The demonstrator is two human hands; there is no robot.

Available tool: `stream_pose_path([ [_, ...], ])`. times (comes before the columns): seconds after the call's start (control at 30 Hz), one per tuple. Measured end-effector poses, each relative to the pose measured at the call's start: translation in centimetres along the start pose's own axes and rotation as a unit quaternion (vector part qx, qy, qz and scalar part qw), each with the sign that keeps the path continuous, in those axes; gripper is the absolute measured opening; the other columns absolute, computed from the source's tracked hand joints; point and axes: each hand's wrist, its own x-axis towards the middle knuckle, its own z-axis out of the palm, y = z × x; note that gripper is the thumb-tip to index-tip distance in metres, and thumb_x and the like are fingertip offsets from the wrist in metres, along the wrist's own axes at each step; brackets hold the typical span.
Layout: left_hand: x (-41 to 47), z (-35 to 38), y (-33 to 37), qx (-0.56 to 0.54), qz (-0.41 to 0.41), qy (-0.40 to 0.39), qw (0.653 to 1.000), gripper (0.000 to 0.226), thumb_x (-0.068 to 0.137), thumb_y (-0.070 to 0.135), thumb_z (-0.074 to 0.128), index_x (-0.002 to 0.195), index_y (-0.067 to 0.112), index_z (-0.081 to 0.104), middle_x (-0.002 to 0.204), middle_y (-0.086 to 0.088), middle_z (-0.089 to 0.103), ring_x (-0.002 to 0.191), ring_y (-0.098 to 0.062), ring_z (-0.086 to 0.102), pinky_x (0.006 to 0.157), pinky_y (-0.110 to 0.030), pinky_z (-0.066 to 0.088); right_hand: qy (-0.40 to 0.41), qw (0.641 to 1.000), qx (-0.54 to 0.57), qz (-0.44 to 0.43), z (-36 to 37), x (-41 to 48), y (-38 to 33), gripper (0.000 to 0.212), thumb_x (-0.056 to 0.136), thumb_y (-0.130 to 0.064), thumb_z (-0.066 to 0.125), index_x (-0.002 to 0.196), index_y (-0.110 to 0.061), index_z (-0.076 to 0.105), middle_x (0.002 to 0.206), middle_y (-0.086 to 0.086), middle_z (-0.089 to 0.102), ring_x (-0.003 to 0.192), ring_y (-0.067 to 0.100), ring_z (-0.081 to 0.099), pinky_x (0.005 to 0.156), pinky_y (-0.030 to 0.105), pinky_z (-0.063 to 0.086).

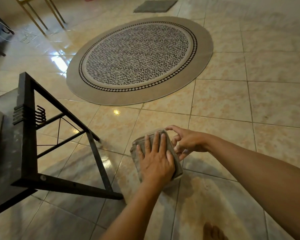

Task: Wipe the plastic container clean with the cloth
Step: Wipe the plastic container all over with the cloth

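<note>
I hold a folded grey cloth [137, 158] in the air above the tiled floor. My left hand [156, 160] lies flat on it with fingers spread, pressing it against the clear plastic container [176, 149]. The container is almost wholly hidden under the cloth; only a faint see-through edge shows at the cloth's right side. My right hand [189, 142] grips that right side, thumb and fingers curled around the edge, touching the cloth's upper right corner.
A black metal table frame [28, 118] stands close on the left, its foot bar reaching toward my left forearm. A round patterned rug [139, 59] lies ahead, a small grey mat [155, 6] beyond it. Gold chair legs [42, 18] stand far left. A bare foot [213, 231] shows below.
</note>
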Motion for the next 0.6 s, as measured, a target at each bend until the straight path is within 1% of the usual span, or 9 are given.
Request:
stream_pose_path([
  [0.1,1.6,0.1,0.2,0.001,0.01,0.006,1.0,0.062,0.103,0.045,0.014,0.156,0.031,-0.015,0.162,0.008,-0.023,0.149,-0.022,-0.026,0.12,-0.052,-0.016,-0.001,1.0,-0.008,-0.001,0.2,-0.1,0.0,0.094,0.086,0.021,0.048,0.153,-0.038,0.019,0.094,0.015,0.056,0.077,0.021,0.067,0.064,0.036,0.06],
  [0.23,2.4,0.1,-1.8,-0.018,-0.044,0.014,0.999,0.063,0.102,0.048,0.013,0.156,0.032,-0.015,0.165,0.005,-0.02,0.149,-0.023,-0.026,0.12,-0.052,-0.016,0.007,1.0,0.0,0.007,0.3,0.0,0.2,0.095,0.085,0.019,0.054,0.152,-0.04,0.021,0.088,0.012,0.053,0.071,0.02,0.065,0.067,0.039,0.062],
  [0.33,0.4,0.0,-0.8,-0.019,-0.023,0.006,1.0,0.063,0.102,0.047,0.011,0.156,0.03,-0.016,0.164,0.004,-0.023,0.148,-0.024,-0.028,0.119,-0.052,-0.016,0.003,1.0,-0.004,0.007,0.4,0.2,-0.1,0.095,0.085,0.02,0.053,0.151,-0.04,0.021,0.088,0.011,0.054,0.073,0.02,0.065,0.068,0.04,0.062],
  [0.37,-0.1,0.2,-0.2,-0.009,-0.008,-0.001,1.0,0.062,0.102,0.047,0.011,0.156,0.03,-0.016,0.163,0.004,-0.025,0.148,-0.024,-0.029,0.119,-0.052,-0.017,0.001,1.0,-0.008,0.007,0.4,0.2,-0.2,0.095,0.084,0.021,0.051,0.151,-0.041,0.021,0.093,0.014,0.057,0.078,0.023,0.066,0.067,0.039,0.061],
  [0.43,0.2,0.5,0.7,0.005,0.014,0.0,1.0,0.063,0.1,0.048,0.006,0.156,0.03,-0.014,0.163,0.005,-0.023,0.148,-0.024,-0.028,0.119,-0.051,-0.016,-0.004,1.0,-0.008,0.007,0.5,0.1,-0.3,0.095,0.084,0.022,0.047,0.151,-0.04,0.021,0.112,0.023,0.061,0.092,0.029,0.068,0.066,0.038,0.061],
  [0.47,0.8,0.4,0.6,0.005,0.016,0.002,1.0,0.064,0.097,0.048,0.002,0.157,0.03,-0.013,0.164,0.006,-0.021,0.149,-0.024,-0.026,0.119,-0.051,-0.016,-0.006,1.0,-0.004,0.007,0.5,0.1,-0.2,0.095,0.084,0.022,0.046,0.152,-0.039,0.02,0.117,0.025,0.06,0.093,0.029,0.068,0.065,0.037,0.06],
  [0.5,1.4,0.2,0.3,0.001,0.011,0.003,1.0,0.065,0.095,0.048,0.0,0.156,0.03,-0.013,0.164,0.006,-0.02,0.149,-0.024,-0.026,0.12,-0.051,-0.016,-0.004,1.0,-0.001,0.006,0.6,-0.1,-0.2,0.095,0.085,0.022,0.046,0.153,-0.039,0.02,0.111,0.024,0.061,0.089,0.026,0.068,0.064,0.036,0.06],
  [0.53,2.1,0.1,-0.4,-0.004,0.001,0.004,1.0,0.064,0.096,0.047,0.001,0.156,0.03,-0.013,0.164,0.005,-0.02,0.149,-0.024,-0.025,0.12,-0.052,-0.015,-0.001,1.0,0.001,0.004,0.7,-0.1,-0.1,0.095,0.085,0.022,0.047,0.153,-0.038,0.019,0.1,0.02,0.061,0.081,0.023,0.067,0.064,0.036,0.06],
  [0.6,2.5,-0.2,-1.8,-0.019,-0.036,0.002,0.999,0.062,0.099,0.045,0.006,0.155,0.03,-0.017,0.165,0.003,-0.02,0.149,-0.024,-0.026,0.121,-0.052,-0.013,0.005,1.0,0.008,0.004,0.8,-0.2,0.0,0.094,0.085,0.02,0.052,0.153,-0.037,0.02,0.084,0.01,0.053,0.07,0.017,0.063,0.066,0.038,0.061],
])
